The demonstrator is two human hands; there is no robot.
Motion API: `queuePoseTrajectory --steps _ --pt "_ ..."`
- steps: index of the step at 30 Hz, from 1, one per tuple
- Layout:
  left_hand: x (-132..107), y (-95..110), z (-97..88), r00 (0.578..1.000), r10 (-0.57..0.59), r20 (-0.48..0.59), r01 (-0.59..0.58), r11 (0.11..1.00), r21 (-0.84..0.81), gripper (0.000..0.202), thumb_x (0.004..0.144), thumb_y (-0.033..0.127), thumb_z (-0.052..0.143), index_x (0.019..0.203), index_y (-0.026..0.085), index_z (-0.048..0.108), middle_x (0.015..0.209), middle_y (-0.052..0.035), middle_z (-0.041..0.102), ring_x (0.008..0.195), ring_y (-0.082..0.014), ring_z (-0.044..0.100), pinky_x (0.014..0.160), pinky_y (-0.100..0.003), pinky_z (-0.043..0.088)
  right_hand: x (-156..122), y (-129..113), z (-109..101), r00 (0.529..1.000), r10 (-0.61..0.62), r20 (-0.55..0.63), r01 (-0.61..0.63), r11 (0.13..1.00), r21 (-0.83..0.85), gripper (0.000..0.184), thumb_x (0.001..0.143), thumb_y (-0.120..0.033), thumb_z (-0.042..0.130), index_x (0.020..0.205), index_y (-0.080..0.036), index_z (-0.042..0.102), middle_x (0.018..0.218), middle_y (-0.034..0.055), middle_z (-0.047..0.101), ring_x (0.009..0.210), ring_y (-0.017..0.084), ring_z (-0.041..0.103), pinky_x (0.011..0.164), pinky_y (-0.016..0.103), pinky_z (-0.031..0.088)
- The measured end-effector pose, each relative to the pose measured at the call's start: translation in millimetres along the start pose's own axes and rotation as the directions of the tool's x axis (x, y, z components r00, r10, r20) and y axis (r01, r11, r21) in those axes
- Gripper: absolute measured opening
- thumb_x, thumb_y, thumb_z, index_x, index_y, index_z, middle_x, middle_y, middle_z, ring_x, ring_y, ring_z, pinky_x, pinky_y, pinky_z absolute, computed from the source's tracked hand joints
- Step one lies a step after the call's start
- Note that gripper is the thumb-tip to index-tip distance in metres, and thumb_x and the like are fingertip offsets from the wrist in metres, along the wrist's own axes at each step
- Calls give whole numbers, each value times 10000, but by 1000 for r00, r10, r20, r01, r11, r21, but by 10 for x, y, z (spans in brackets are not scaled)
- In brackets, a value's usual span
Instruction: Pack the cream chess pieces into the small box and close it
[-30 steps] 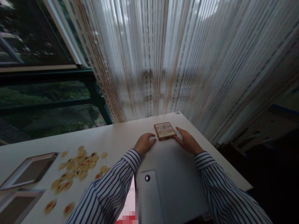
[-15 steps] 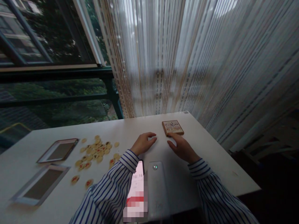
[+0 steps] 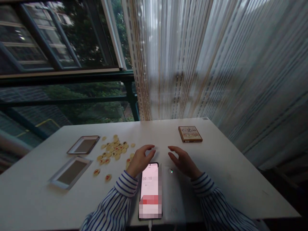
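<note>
Lying beyond the right grip [image 3: 184, 161], flat box [image 3: 190, 133], well apart

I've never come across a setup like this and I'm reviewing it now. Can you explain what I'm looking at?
There is no machine here: a person works bare-handed, seen by one camera worn on the head, looking forward and down. The left hand and right hand have curved fingers and hold nothing. On the white table are a phone and a pale slab side by side. To the left lie scattered round pieces and two tray-like parts; beyond the right hand lies a flat box.
</note>
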State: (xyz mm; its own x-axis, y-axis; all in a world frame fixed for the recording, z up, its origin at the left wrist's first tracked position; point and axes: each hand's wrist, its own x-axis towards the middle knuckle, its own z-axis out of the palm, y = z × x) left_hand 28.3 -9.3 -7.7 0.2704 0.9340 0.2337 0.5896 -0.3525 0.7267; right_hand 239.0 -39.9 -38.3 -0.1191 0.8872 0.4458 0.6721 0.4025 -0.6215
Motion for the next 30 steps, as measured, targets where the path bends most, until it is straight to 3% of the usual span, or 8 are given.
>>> queuePoseTrajectory --steps 9,14,22,30 --pt "-359 -180 -192 976 -126 -178 99 983 -152 305 827 373 480 996 165 626 992 -76 668 919 -181 615 847 -341 482 -72 45 118 988 130 79 -143 972 189 297 848 -351 461 1036 -175 609 995 94 667 877 196 624 762 347 515" --pt "-620 -233 -225 960 -175 -220 140 976 -164 269 826 357 497 973 179 634 981 -64 677 914 -178 622 833 -333 493 -84 47 106 972 163 166 -200 951 237 289 855 -373 453 1013 -189 610 1006 82 667 918 204 619 821 361 499" --pt "-1050 -360 -445 960 -171 -221 150 983 -109 248 827 323 502 986 189 637 965 -52 681 883 -165 626 813 -313 502 -16 78 102 959 208 190 -239 959 153 317 835 -394 464 1010 -173 611 1017 99 664 923 222 620 828 386 495" --pt "-1226 -512 -567 940 -212 -269 168 970 -176 253 816 339 517 979 181 629 943 -53 683 856 -166 637 811 -320 508 78 -176 30 972 91 214 -91 996 -10 300 832 -377 469 1011 -188 619 998 85 671 871 207 628 741 349 513"
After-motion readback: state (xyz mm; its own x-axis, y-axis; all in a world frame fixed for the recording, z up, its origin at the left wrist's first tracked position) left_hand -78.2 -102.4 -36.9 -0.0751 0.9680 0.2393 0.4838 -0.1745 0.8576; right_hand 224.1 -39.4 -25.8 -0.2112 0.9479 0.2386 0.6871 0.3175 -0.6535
